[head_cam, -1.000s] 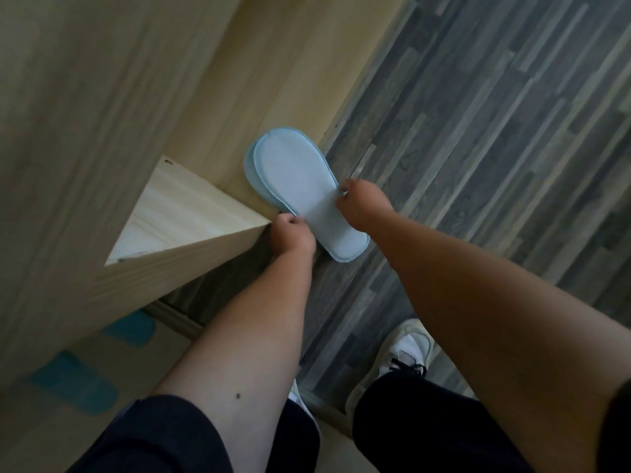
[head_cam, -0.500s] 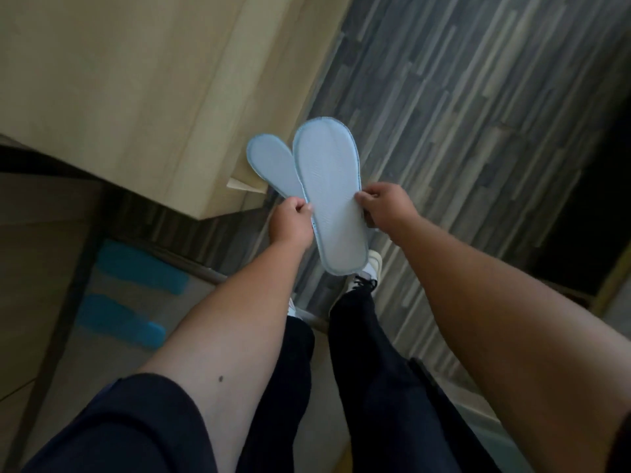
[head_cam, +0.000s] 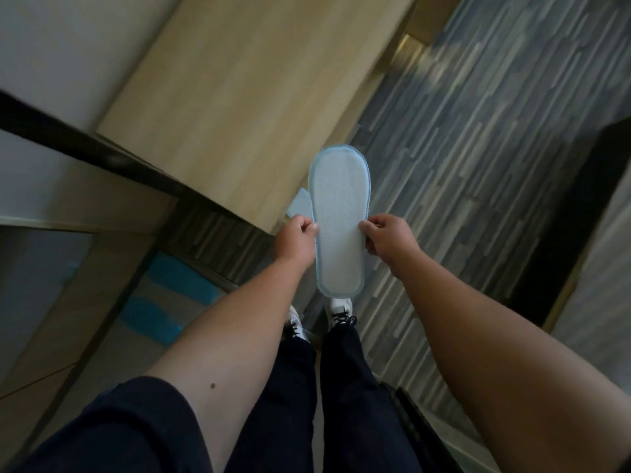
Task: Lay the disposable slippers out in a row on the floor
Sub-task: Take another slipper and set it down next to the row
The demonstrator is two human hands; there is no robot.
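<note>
- The left hand is closed on the left edge of a pale blue disposable slipper, thumb and fingers pinched on the rim about midway along its length.
- The right hand is closed on the opposite edge of the same slipper, at about the same level, so the sole is held between both hands.
- The slipper is held in the air above the floor, its ribbed sole turned up toward the camera, the rounded toe pointing away and the heel toward the person.
- A second slipper is partly seen behind the first, at its left side just above the left hand; only a small blue corner shows, and which hand grips it cannot be told.
- The floor is seen as grey striped planks, blurred at the far right.
- A light wooden cabinet is seen to the left of the slippers.
- Two bright blue slippers are seen lying side by side at the lower left, well apart from the held pair.
- White shoes with black laces and dark trousers are seen directly below the held slipper.
</note>
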